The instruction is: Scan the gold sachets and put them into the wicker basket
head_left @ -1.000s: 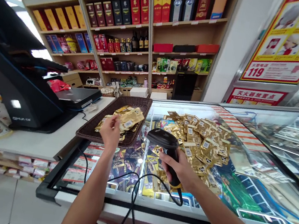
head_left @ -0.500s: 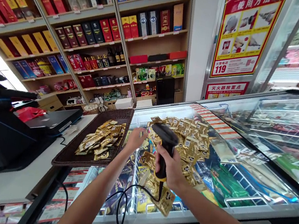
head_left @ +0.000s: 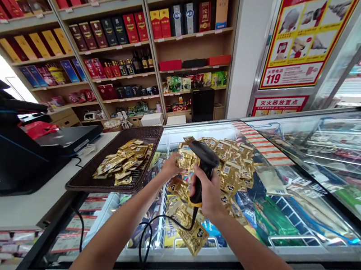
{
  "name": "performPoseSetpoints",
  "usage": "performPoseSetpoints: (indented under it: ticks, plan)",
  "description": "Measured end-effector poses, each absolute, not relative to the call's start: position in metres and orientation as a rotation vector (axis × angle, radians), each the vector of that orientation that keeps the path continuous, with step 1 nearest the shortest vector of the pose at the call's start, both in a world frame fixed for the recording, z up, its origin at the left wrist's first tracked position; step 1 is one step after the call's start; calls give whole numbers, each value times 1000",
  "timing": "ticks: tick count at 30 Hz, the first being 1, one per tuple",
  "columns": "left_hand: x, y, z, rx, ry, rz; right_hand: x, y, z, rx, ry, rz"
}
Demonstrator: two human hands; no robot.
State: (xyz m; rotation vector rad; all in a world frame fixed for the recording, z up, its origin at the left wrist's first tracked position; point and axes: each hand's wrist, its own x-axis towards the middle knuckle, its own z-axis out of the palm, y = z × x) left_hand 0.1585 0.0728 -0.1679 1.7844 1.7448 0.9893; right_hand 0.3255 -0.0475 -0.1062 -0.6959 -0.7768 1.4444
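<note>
My right hand (head_left: 209,192) is wrapped round the handle of a black barcode scanner (head_left: 205,155) with yellow trim, its head pointing left. My left hand (head_left: 171,166) is closed on the edge of a gold foil packet (head_left: 185,159), just left of the scanner head. Many more gold packets (head_left: 229,170) lie heaped on the glass top of a chest freezer (head_left: 257,256), around and beyond my hands. To the left, a dark brown woven basket (head_left: 82,183) holds a pile of gold packets (head_left: 125,160). The scanner's black cable (head_left: 146,239) loops down over the freezer's front edge.
A black checkout machine (head_left: 3,148) and a flat scale-like plate (head_left: 73,138) stand on the white counter (head_left: 9,217) at left. Shelves of boxes and bottles (head_left: 115,29) line the back wall. Bagged goods (head_left: 273,218) lie in wire baskets under the glass.
My left hand has moved slightly right and now grips a gold packet beside the scanner; before, its fingers reached toward the heap. The scanner stays in my right hand, and the view has shifted slightly.
</note>
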Motion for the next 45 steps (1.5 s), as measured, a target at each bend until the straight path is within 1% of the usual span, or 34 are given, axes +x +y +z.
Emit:
performPoseSetpoints:
  ticks: [6,12,16,19,23,34,38,41,45]
  plan:
    - [138,47,-144,1580,1682,1214,326,-48,-106,-691,-809,1453]
    - [115,3,-107,1567,1534,1536,328,-53,-107,-672,-926,1470]
    - [95,-17,-109,1585,1525,1823,327,-61,-106,-675,-1040,1522]
    - [86,-20,-120,1473,1579,1954,327,-67,-105,-706,-1153,1597]
    - [84,-19,-128,1438,1540,1985,328,-72,-107,-702,-1246,1687]
    - [90,-24,-127,1432,1484,1969,328,-72,-107,-724,-1308,1658]
    - [86,-18,-131,1224,1430,2005,328,-69,-109,-718,-1251,1664]
    - [68,-2,-128,1011,1530,2002,329,-66,-110,-716,-1174,1672]
    - [41,19,-111,1091,1677,1961,330,-63,-108,-741,-1128,1657]
